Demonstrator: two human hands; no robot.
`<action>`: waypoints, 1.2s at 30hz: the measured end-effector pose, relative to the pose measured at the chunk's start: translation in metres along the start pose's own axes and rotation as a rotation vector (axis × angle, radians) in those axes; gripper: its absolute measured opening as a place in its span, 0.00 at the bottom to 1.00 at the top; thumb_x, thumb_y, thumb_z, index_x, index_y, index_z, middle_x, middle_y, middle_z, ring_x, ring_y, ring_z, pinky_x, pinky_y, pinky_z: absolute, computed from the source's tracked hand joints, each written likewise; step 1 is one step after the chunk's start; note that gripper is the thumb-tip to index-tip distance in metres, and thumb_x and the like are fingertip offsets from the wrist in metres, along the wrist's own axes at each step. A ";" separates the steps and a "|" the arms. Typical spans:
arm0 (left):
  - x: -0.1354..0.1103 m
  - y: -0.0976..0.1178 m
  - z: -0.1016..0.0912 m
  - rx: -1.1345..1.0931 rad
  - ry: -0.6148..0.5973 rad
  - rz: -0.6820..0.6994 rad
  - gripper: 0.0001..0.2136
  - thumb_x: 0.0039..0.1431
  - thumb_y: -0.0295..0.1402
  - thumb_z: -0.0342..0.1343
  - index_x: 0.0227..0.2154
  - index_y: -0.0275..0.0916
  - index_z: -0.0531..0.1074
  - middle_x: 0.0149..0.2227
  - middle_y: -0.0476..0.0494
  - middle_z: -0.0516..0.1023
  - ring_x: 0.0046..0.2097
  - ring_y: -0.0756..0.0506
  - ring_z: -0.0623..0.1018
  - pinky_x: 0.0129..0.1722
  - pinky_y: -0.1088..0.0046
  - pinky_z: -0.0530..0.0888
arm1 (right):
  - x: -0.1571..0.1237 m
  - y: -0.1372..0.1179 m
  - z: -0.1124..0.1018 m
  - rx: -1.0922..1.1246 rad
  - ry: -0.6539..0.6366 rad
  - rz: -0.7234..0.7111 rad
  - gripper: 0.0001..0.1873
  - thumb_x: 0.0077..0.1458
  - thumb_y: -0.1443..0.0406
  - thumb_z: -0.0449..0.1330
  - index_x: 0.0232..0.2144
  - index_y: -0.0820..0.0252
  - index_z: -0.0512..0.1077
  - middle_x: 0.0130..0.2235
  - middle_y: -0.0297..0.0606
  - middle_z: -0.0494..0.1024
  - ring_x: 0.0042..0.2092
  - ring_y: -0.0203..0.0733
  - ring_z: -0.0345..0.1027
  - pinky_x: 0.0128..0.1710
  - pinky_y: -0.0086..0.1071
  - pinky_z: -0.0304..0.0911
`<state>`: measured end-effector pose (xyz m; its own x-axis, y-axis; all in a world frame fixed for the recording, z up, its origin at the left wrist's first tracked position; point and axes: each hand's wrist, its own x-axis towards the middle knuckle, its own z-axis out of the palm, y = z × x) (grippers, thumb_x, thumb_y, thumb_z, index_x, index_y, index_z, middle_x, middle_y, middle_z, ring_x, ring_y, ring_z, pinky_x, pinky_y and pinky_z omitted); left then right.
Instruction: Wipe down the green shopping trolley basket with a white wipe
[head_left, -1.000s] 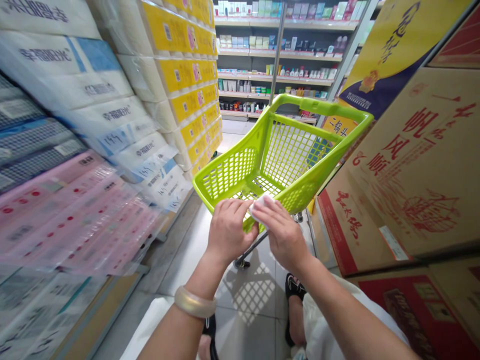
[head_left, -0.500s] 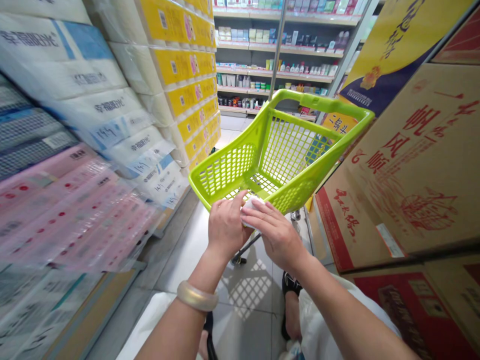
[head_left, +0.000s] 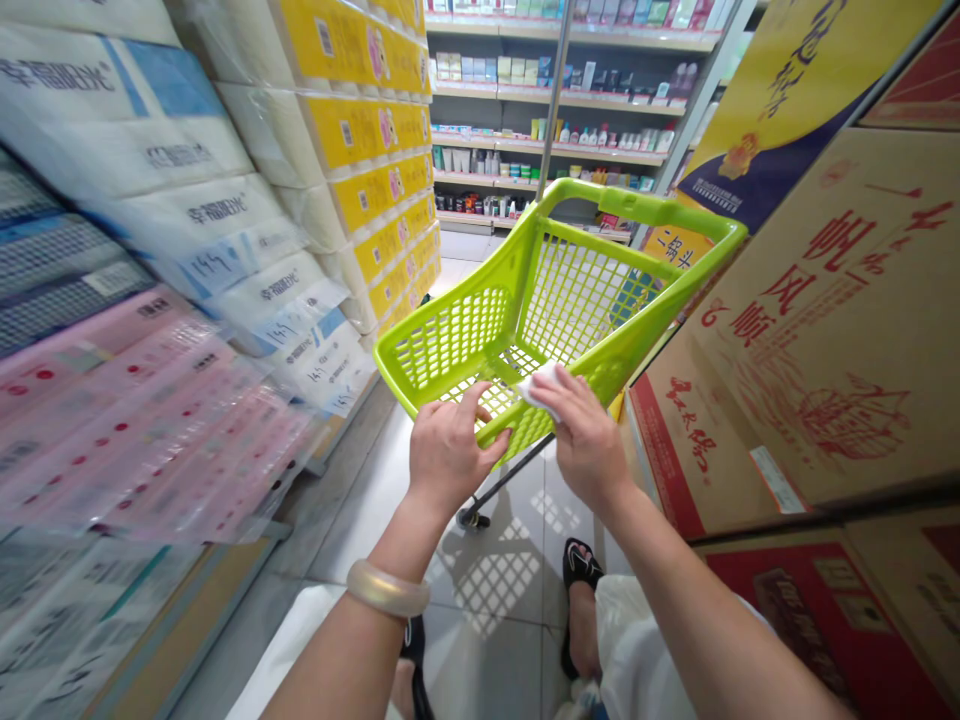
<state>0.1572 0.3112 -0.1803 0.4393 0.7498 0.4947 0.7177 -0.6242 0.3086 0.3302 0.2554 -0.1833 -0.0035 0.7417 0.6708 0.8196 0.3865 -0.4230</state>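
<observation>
In the head view, one lime-green shopping cart (head_left: 652, 305) stands ahead between stacked goods, the left hand (head_left: 446, 450), with one gold-toned bangle (head_left: 386, 588) at its wrist, gripping the near rim between thumb and fingers, while the right hand (head_left: 592, 440) holds one white wipe (head_left: 541, 385) against that rim. Left, several white tissue packs (head_left: 161, 155) read 幸福阳光; right, a large cardboard carton (head_left: 832, 310) reads 一帆风顺 in red, near a yellow panel (head_left: 671, 245) marked 二锅头.

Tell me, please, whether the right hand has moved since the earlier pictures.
Yes: judged against the brown carton, the right hand has shifted rightward, closer to it, with the white cloth or tissue; its gap from the left hand has widened.
</observation>
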 end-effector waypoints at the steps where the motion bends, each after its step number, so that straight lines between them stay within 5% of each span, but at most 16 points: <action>1: 0.000 0.001 0.000 0.001 0.003 -0.003 0.23 0.56 0.39 0.61 0.53 0.41 0.65 0.35 0.48 0.81 0.37 0.41 0.79 0.44 0.64 0.67 | 0.001 0.004 -0.001 -0.022 0.052 0.049 0.23 0.62 0.74 0.48 0.52 0.53 0.72 0.55 0.39 0.76 0.65 0.45 0.59 0.65 0.52 0.54; 3: 0.000 0.001 -0.001 0.009 0.003 -0.001 0.23 0.55 0.39 0.61 0.53 0.40 0.65 0.35 0.48 0.81 0.37 0.41 0.79 0.44 0.64 0.67 | 0.000 0.002 0.000 -0.031 0.075 0.054 0.22 0.62 0.73 0.48 0.52 0.54 0.73 0.55 0.40 0.76 0.65 0.46 0.59 0.65 0.52 0.55; 8: 0.000 -0.003 -0.002 0.025 -0.011 0.037 0.23 0.57 0.40 0.58 0.53 0.38 0.66 0.36 0.44 0.82 0.38 0.40 0.79 0.42 0.63 0.67 | -0.004 -0.018 0.009 0.055 -0.146 -0.186 0.23 0.62 0.74 0.47 0.52 0.54 0.73 0.56 0.36 0.75 0.65 0.41 0.57 0.65 0.44 0.55; 14: 0.000 -0.001 -0.003 0.007 -0.023 0.017 0.21 0.56 0.41 0.60 0.51 0.41 0.68 0.35 0.48 0.82 0.38 0.42 0.79 0.43 0.64 0.67 | 0.001 0.009 -0.001 -0.033 0.114 0.099 0.23 0.61 0.74 0.47 0.52 0.53 0.73 0.55 0.39 0.76 0.65 0.46 0.59 0.65 0.55 0.53; 20: 0.002 -0.004 -0.004 0.017 -0.037 0.072 0.10 0.61 0.38 0.54 0.42 0.42 0.75 0.36 0.45 0.82 0.39 0.41 0.79 0.41 0.62 0.67 | -0.005 -0.014 0.008 0.020 -0.105 -0.143 0.24 0.62 0.74 0.47 0.54 0.53 0.71 0.57 0.36 0.75 0.66 0.42 0.57 0.65 0.45 0.55; 26: 0.001 -0.003 -0.012 -0.007 -0.076 0.103 0.07 0.61 0.34 0.52 0.33 0.42 0.76 0.37 0.46 0.81 0.40 0.42 0.78 0.45 0.60 0.67 | 0.003 0.009 -0.002 -0.078 0.140 0.114 0.23 0.60 0.74 0.48 0.50 0.53 0.73 0.54 0.38 0.77 0.65 0.47 0.59 0.65 0.55 0.52; 32: 0.002 0.017 -0.012 -0.001 0.042 0.036 0.07 0.59 0.35 0.55 0.38 0.40 0.75 0.37 0.44 0.81 0.42 0.40 0.77 0.51 0.57 0.65 | 0.000 -0.007 0.007 -0.022 -0.031 -0.056 0.24 0.61 0.74 0.47 0.53 0.54 0.72 0.56 0.38 0.75 0.65 0.44 0.57 0.66 0.47 0.53; 36: 0.003 0.019 -0.008 -0.034 0.005 0.044 0.08 0.63 0.34 0.53 0.41 0.40 0.74 0.37 0.44 0.82 0.40 0.41 0.78 0.48 0.60 0.67 | 0.005 0.011 -0.003 -0.110 0.121 0.105 0.23 0.60 0.74 0.47 0.51 0.54 0.73 0.54 0.38 0.77 0.65 0.47 0.58 0.65 0.55 0.51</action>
<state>0.1677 0.2999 -0.1664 0.4673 0.7204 0.5126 0.6788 -0.6638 0.3140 0.3412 0.2622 -0.1829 0.1486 0.7008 0.6977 0.8695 0.2435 -0.4297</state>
